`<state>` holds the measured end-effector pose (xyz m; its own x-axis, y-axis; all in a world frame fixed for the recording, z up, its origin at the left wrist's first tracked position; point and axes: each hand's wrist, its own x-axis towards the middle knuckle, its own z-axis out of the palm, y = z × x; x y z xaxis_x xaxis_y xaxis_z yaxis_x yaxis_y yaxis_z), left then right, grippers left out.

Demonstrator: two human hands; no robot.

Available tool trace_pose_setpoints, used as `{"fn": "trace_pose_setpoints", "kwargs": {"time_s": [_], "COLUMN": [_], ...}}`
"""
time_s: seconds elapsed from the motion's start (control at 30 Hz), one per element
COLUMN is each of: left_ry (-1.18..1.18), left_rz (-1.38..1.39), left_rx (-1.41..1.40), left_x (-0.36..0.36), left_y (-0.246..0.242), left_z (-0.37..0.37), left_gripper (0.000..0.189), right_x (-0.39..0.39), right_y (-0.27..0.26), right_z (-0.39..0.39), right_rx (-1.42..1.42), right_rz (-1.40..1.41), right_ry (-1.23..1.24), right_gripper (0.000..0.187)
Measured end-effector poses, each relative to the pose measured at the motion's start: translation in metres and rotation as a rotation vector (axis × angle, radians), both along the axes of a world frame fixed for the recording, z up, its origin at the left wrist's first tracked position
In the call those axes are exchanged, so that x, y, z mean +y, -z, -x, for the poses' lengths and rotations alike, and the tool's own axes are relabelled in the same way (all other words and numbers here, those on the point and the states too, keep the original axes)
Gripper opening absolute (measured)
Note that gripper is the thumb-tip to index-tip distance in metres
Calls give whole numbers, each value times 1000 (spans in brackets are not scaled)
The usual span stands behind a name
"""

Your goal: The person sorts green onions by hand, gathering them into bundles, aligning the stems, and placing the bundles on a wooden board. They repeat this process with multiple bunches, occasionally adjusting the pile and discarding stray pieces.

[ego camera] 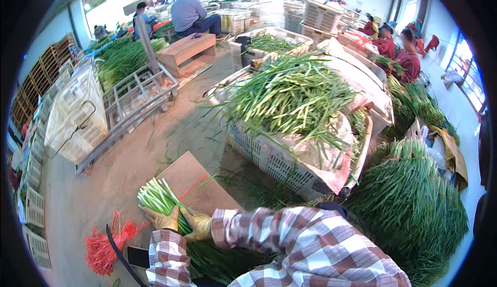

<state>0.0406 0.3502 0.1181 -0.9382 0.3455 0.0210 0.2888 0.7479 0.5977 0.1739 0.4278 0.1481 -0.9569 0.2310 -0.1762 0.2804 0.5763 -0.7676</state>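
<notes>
My left hand (pixel 165 221) and my right hand (pixel 198 225), both in yellowish work gloves, are closed around one bunch of chive-like greens (pixel 157 197). The bunch's pale stem ends point up and away from me, and its dark leaves trail back below my forearms. Beneath the stems lies a brown wooden board (pixel 202 194), with a red strand (pixel 194 186) running across it. A heap of red plastic ties (pixel 106 248) sits left of my left hand. Near my left sleeve are a black curved strap (pixel 122 258) and a dark flat object like a phone (pixel 138 256).
A white crate (pixel 268 162) ahead carries a tall pile of loose greens (pixel 295 93). Tied bundles (pixel 407 186) stand at right. To the left are a metal cart (pixel 136 96) and a white basket (pixel 77 120). Several people sit farther off, one beside a wooden bench (pixel 188 52).
</notes>
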Motion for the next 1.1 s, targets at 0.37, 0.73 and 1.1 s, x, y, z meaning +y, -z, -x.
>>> {"fn": "trace_pose_setpoints", "kwargs": {"time_s": [0.37, 0.73, 1.1], "left_ry": [-89, 229, 1460], "left_rz": [300, -1, 168], "left_rx": [57, 275, 945], "left_x": [9, 104, 313], "left_y": [-7, -98, -182], "left_z": [4, -13, -199], "left_gripper": [131, 104, 64], "right_x": [296, 396, 314], "right_y": [-202, -207, -136], "right_z": [-253, -281, -281], "right_rx": [410, 150, 1], "right_rz": [-852, -846, -1143], "right_ry": [636, 414, 87], "right_gripper": [68, 55, 93]}}
